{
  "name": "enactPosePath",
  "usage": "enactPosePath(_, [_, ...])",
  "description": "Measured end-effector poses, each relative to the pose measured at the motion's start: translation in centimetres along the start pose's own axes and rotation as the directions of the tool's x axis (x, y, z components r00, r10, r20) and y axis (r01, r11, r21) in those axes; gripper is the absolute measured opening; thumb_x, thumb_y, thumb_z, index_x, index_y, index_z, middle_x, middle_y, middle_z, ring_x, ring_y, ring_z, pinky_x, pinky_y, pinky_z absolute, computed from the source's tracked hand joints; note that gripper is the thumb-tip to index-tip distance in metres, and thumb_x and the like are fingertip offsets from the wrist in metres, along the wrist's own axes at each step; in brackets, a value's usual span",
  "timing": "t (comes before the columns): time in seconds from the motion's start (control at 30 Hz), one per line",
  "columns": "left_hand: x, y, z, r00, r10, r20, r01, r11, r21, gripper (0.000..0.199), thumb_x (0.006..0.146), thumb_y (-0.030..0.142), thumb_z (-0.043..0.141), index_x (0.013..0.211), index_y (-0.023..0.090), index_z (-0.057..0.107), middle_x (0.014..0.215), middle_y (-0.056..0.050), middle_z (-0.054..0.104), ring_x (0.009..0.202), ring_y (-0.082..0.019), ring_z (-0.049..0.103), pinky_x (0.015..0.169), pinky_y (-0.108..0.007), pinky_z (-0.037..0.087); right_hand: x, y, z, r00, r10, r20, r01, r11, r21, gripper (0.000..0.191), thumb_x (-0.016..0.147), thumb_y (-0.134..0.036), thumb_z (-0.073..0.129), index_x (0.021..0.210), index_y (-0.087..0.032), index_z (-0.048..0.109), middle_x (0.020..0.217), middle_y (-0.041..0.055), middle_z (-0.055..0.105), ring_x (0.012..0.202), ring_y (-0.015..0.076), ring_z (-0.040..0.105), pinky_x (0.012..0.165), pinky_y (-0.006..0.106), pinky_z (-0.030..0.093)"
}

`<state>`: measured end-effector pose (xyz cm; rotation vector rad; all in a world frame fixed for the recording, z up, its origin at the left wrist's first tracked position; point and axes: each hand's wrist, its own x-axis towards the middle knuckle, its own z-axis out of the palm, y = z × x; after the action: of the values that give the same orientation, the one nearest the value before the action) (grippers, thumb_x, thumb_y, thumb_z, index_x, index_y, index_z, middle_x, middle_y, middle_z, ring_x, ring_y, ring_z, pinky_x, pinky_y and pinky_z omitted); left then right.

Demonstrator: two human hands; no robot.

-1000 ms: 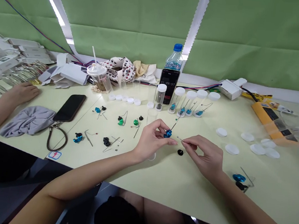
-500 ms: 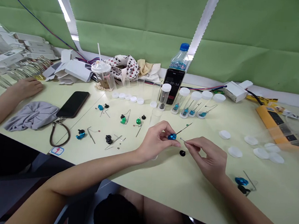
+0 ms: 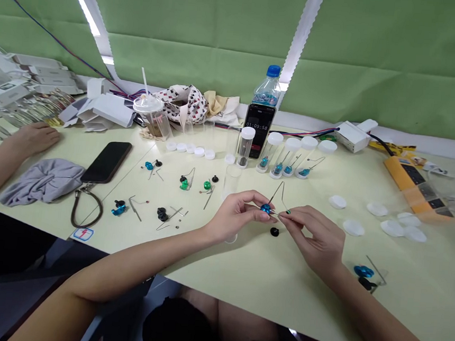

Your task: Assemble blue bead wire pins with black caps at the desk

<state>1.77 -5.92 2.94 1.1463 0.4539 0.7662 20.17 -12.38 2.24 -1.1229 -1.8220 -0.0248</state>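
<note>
Between the thumb and fingers of my left hand [image 3: 229, 217] is a small shiny blue metal part [image 3: 265, 208]. A thin bent wire [image 3: 276, 192] rises from it and slopes down towards my right hand [image 3: 319, 239]. My right fingertips are pinched on a thin metal rod [image 3: 278, 214] whose tip reaches the blue part; its far end is hidden in the hand. A small green bead [image 3: 287, 212] shows at those fingertips. Below, on the table, lies a black knob [image 3: 274, 232]. An open clear tube [image 3: 232, 177] stands behind my left hand.
Capped tubes with blue parts [image 3: 279, 167] stand before a phone [image 3: 257, 125] showing a timer. Small sets of blue, green and black parts [image 3: 162, 214] with wires lie leftward. White discs [image 3: 353, 227] and an orange power strip [image 3: 419, 188] are rightward. Another person's hand [image 3: 35, 138] rests far left.
The rod in my right hand has moved left to the blue part. The wire now stands higher, its bend on top and its end down by my right fingertips. The view has shifted slightly.
</note>
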Motion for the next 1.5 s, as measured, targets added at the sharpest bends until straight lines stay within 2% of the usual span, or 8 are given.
enactPosePath(0.1, [0.07, -0.07, -0.07, 1.0, -0.004, -0.012, 0.005, 0.999, 0.039, 0.021, 0.073, 0.024, 0.07, 0.091, 0.014, 0.064, 0.086, -0.005, 0.069, 0.082, -0.019, 0.069, 0.088, -0.038, 0.052, 0.0, -0.12, 0.0, 1.0, 0.02, 0.008, -0.02, 1.0, -0.016, 0.013, 0.082, -0.013, 0.061, 0.089, -0.023, 0.066, 0.073, 0.0027, 0.066, 0.063, 0.0148, 0.061, 0.053, 0.027, 0.049])
enactPosePath(0.33, [0.12, -0.13, 0.03, 0.998, 0.004, -0.058, -0.001, 0.999, 0.038, 0.021, 0.07, 0.021, 0.073, 0.087, 0.015, 0.063, 0.084, -0.004, 0.07, 0.083, -0.02, 0.07, 0.088, -0.038, 0.052, 0.06, -0.39, -0.11, 1.0, -0.027, 0.013, 0.027, 0.998, -0.048, 0.016, 0.08, -0.009, 0.063, 0.089, -0.023, 0.064, 0.073, 0.0025, 0.066, 0.063, 0.0138, 0.059, 0.054, 0.027, 0.048])
enactPosePath(0.7, [0.18, -0.01, 0.09, 0.996, 0.01, -0.089, -0.001, 0.995, 0.096, 0.023, 0.066, 0.023, 0.076, 0.084, 0.014, 0.065, 0.086, -0.004, 0.068, 0.082, -0.019, 0.069, 0.084, -0.037, 0.052, -0.16, -0.25, -0.1, 0.999, -0.041, 0.016, 0.042, 0.994, -0.097, 0.014, 0.081, -0.012, 0.062, 0.09, -0.024, 0.064, 0.073, 0.0022, 0.067, 0.062, 0.0141, 0.059, 0.053, 0.027, 0.048])
enactPosePath(0.87, [0.2, -0.19, -0.1, 0.994, 0.038, -0.106, -0.022, 0.989, 0.146, 0.023, 0.065, 0.024, 0.076, 0.083, 0.014, 0.066, 0.087, -0.005, 0.069, 0.08, -0.018, 0.068, 0.08, -0.035, 0.052, -0.22, -0.07, 0.02, 0.993, -0.114, 0.012, 0.114, 0.981, -0.158, 0.018, 0.08, -0.01, 0.063, 0.092, -0.023, 0.063, 0.074, 0.0026, 0.066, 0.062, 0.0144, 0.058, 0.055, 0.028, 0.048])
enactPosePath(1.1, [0.25, -0.49, -0.25, 0.989, 0.081, -0.125, -0.053, 0.975, 0.216, 0.021, 0.066, 0.024, 0.076, 0.083, 0.015, 0.068, 0.083, -0.003, 0.067, 0.076, -0.015, 0.065, 0.077, -0.032, 0.053, -0.27, 0.07, -0.14, 0.976, -0.214, 0.041, 0.216, 0.93, -0.298, 0.021, 0.08, -0.01, 0.064, 0.097, -0.024, 0.064, 0.075, 0.0026, 0.066, 0.063, 0.0151, 0.058, 0.056, 0.029, 0.046])
enactPosePath(1.33, [0.15, -0.34, 0.03, 0.99, 0.06, -0.129, -0.035, 0.981, 0.189, 0.021, 0.065, 0.023, 0.076, 0.082, 0.013, 0.068, 0.079, -0.003, 0.066, 0.064, -0.012, 0.063, 0.065, -0.028, 0.056, -0.29, 0.06, -0.25, 0.956, -0.274, 0.105, 0.292, 0.854, -0.431, 0.018, 0.082, -0.012, 0.062, 0.097, -0.021, 0.062, 0.075, 0.0034, 0.066, 0.065, 0.0157, 0.059, 0.058, 0.029, 0.044])
enactPosePath(1.5, [0.07, -0.58, 0.04, 0.99, 0.038, -0.136, -0.013, 0.984, 0.177, 0.023, 0.065, 0.025, 0.076, 0.083, 0.012, 0.068, 0.075, -0.004, 0.067, 0.063, -0.012, 0.063, 0.064, -0.028, 0.056, -0.22, 0.13, -0.2, 0.931, -0.337, 0.138, 0.36, 0.795, -0.489, 0.016, 0.083, -0.01, 0.061, 0.097, -0.017, 0.058, 0.077, 0.0044, 0.067, 0.069, 0.0152, 0.06, 0.065, 0.028, 0.045])
